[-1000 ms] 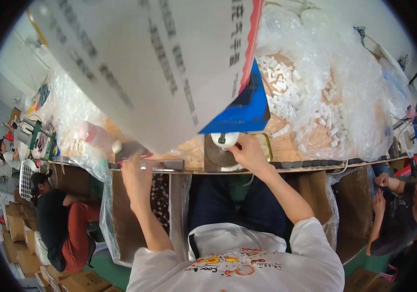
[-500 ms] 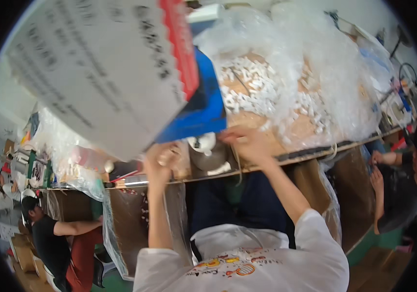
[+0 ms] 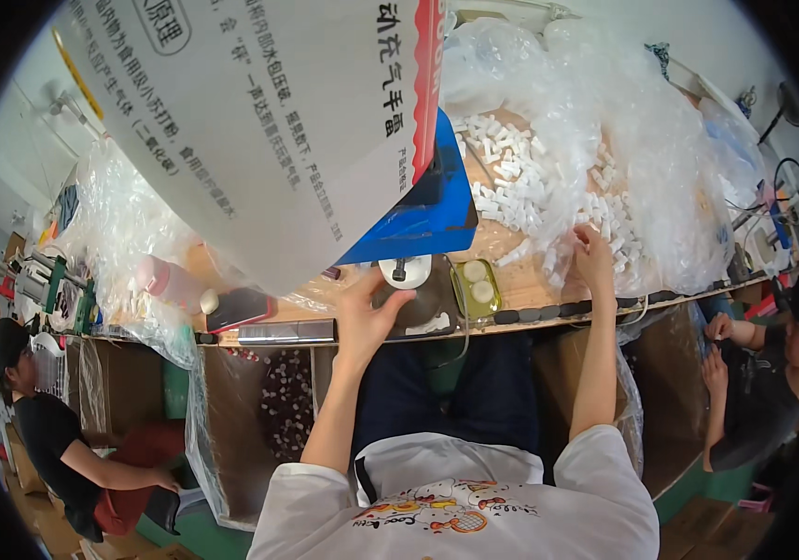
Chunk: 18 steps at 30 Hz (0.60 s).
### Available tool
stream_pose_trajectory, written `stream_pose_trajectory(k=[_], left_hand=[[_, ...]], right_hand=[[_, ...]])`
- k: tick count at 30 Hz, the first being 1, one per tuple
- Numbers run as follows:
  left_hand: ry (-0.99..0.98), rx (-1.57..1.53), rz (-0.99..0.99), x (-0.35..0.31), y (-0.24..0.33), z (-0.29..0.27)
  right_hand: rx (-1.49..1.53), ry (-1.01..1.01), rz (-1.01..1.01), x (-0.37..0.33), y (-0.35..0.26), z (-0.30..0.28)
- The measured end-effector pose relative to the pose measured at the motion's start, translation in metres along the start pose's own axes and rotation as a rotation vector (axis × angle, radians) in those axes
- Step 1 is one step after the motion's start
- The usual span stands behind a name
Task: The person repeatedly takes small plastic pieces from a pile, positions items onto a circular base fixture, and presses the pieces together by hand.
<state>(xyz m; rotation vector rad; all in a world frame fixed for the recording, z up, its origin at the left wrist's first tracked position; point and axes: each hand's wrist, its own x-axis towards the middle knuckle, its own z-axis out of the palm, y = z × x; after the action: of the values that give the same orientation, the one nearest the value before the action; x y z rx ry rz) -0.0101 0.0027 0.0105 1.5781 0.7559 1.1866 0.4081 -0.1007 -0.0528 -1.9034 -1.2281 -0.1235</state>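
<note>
Left hand: the left hand [image 3: 368, 313] rests at the near edge of the wooden workbench [image 3: 511, 289], fingers curled loosely against the dark base of a small bench fixture with a white round top [image 3: 405, 273]; the thumb points toward the white cap. Seems placed to steady the fixture, though I cannot tell whether the grip is firm.
Right hand: the right hand [image 3: 593, 257] reaches forward into the heap of small white plastic pieces [image 3: 521, 191], fingers bent down among them. Whether a piece is pinched between the fingertips cannot be made out.
Where the pieces lie: spread on the bench on and against crumpled clear plastic bags [image 3: 623, 131], just beyond the right hand, probably kept within arm's reach.
Between the hands: a small yellow-green tray holding two pale round discs [image 3: 476, 285], beside the fixture.
Left of the bench: a pink plastic bottle [image 3: 168, 280] and a dark flat phone-like slab [image 3: 241, 306].
Hidden: a large white printed cardboard sheet with a blue corner [image 3: 259, 131] hangs close to the camera and blocks much of the bench behind it.
Cut off: seated people at either side, at the dim, bent rim.
</note>
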Motion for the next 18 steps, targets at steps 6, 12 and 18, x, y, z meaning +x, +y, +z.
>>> stream_pose_trajectory(k=[6, 12, 18], left_hand=[[-0.033, 0.427, 0.129, -0.008, -0.006, 0.007], [-0.218, 0.39, -0.139, 0.011, 0.007, -0.004], [-0.118, 0.364, 0.036, 0.007, -0.022, -0.004]], right_hand=[[-0.175, 0.129, 0.132, -0.015, -0.023, -0.008], [0.385, -0.196, -0.066, -0.029, -0.144, 0.004], [0.084, -0.358, -0.358, -0.039, -0.18, 0.042]])
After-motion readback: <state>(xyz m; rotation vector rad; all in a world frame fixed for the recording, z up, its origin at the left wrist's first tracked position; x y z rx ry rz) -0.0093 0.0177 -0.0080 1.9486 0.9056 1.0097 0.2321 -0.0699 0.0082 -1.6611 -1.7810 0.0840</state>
